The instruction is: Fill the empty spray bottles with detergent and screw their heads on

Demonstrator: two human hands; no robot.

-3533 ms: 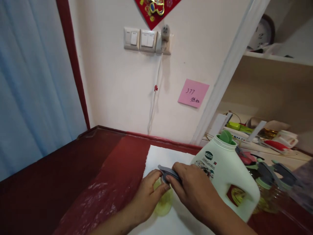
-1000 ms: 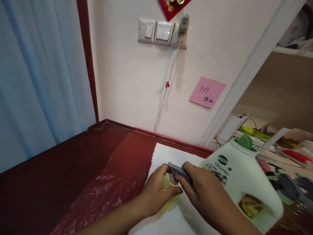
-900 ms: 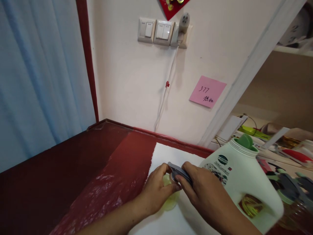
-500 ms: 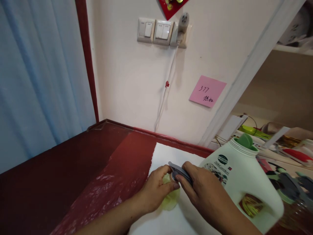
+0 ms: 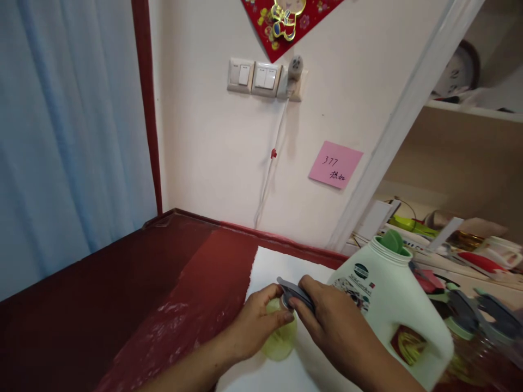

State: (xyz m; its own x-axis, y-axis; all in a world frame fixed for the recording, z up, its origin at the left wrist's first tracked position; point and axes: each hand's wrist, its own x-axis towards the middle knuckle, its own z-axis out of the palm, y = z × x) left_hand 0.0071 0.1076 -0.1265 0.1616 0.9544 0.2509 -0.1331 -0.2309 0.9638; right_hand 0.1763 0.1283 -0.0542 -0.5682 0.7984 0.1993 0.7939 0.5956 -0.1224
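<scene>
A small clear bottle holding yellow-green liquid stands on a white sheet. My left hand is closed around the bottle's neck and upper part, thumb toward me. At the bottle's mouth sits a grey cap with a narrow projecting tip. My right hand grips this cap between thumb and fingers from the right. The fingers partly hide the joint between cap and neck, so I cannot tell how firmly it is seated.
Close to my right forearm stands a big pale green detergent jug, its mouth uncapped with a green spout inside. Containers with grey tops are at the right. Behind them, a shelf holds various items. Red plastic film covers part of the dark red table.
The camera view has tilted up slightly, showing more of the wall. Both hands keep their grip on the bottle and the grey cap, with little visible movement.
</scene>
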